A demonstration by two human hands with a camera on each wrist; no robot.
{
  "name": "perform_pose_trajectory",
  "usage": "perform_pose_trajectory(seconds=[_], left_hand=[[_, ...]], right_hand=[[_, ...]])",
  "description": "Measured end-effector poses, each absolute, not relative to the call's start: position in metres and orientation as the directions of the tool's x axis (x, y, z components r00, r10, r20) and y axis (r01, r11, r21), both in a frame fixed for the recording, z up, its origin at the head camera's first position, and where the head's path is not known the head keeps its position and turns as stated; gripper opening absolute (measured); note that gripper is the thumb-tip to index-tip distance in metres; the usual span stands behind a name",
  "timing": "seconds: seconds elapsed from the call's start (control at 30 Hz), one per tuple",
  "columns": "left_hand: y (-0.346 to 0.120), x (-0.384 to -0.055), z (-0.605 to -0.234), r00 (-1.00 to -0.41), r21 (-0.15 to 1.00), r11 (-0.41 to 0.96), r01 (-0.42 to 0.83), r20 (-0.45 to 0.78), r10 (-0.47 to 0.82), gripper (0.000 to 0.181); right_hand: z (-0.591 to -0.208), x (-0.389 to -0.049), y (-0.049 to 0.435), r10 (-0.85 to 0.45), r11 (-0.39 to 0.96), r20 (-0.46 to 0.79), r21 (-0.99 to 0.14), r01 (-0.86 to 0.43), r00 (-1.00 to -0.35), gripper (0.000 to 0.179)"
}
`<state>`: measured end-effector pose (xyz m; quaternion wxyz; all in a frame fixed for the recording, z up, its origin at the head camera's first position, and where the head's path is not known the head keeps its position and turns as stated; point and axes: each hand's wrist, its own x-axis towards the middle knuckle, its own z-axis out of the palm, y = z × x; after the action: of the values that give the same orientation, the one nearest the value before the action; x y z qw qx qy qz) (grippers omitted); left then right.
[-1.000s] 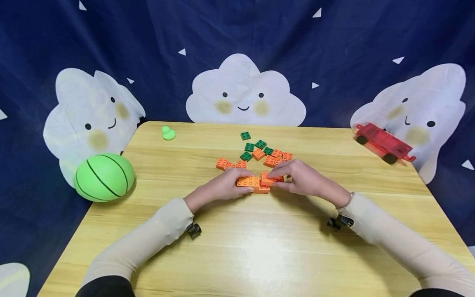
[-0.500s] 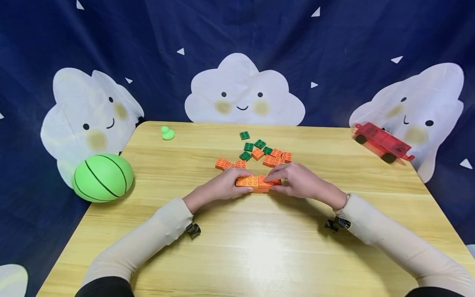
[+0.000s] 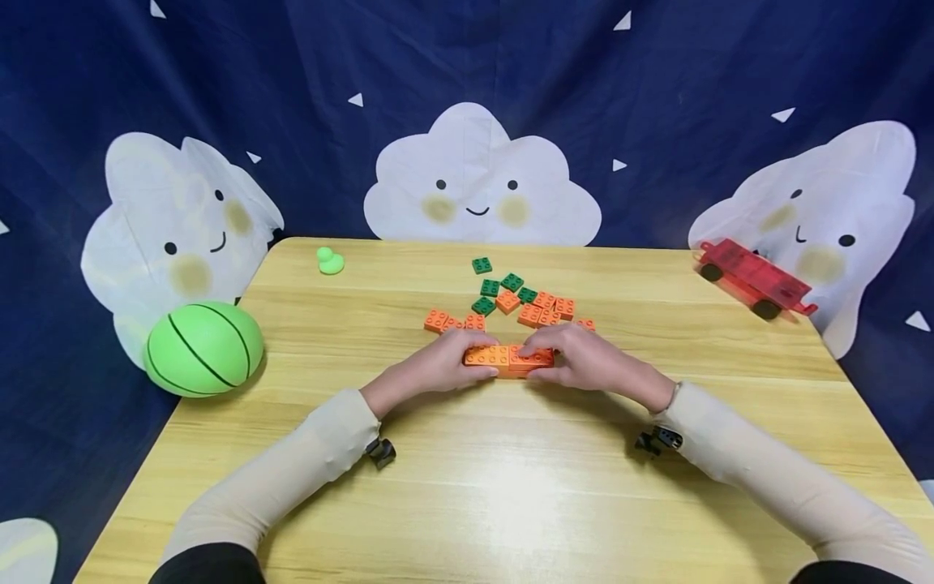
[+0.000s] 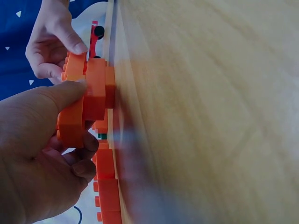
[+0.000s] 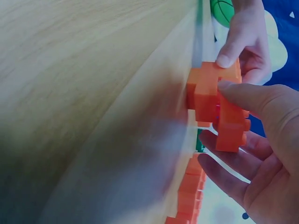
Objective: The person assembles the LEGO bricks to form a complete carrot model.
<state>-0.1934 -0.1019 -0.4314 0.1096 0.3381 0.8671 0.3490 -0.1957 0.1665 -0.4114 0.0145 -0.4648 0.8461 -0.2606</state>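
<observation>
1. Head: left hand [image 3: 443, 362] and right hand [image 3: 586, 357] pinch the stack [image 3: 502, 358], well inside the edges of the table [image 3: 409, 503]; ball [image 3: 204, 350] at its left edge.
2. Left wrist: fingers [image 4: 84, 169] grip one end, loose bricks [image 4: 105, 164] near.
3. Right wrist: fingers pinch the other end.

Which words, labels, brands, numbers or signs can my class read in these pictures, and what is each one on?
None: no lettering, number or sign can be read.
The dark blue cloth shows printed clouds with faces, and white triangles; the green ball, dark lines.
Any marks on the joined orange bricks or red wheeled toy are too small or blurred to read.
</observation>
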Motion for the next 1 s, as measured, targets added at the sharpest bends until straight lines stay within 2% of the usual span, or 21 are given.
perform_pose_trajectory(seconds=[0.3,0.77,1.0], left_hand=[[-0.102,-0.194,-0.431,-0.747,0.674,0.53,0.514,0.048,0.663,0.031],[-0.103,-0.195,-0.434,-0.744,0.676,0.524,0.518,0.054,0.666,0.031],[-0.102,-0.195,-0.433,-0.746,0.678,0.524,0.515,0.054,0.663,0.033]], right_hand=[[-0.421,-0.2,0.16,-0.775,0.394,0.241,-0.538,-0.745,-0.584,0.018],[-0.428,-0.201,0.158,-0.754,0.407,0.214,-0.59,-0.697,-0.621,0.021],[-0.43,-0.201,0.156,-0.734,0.411,0.231,-0.598,-0.688,-0.639,0.03]])
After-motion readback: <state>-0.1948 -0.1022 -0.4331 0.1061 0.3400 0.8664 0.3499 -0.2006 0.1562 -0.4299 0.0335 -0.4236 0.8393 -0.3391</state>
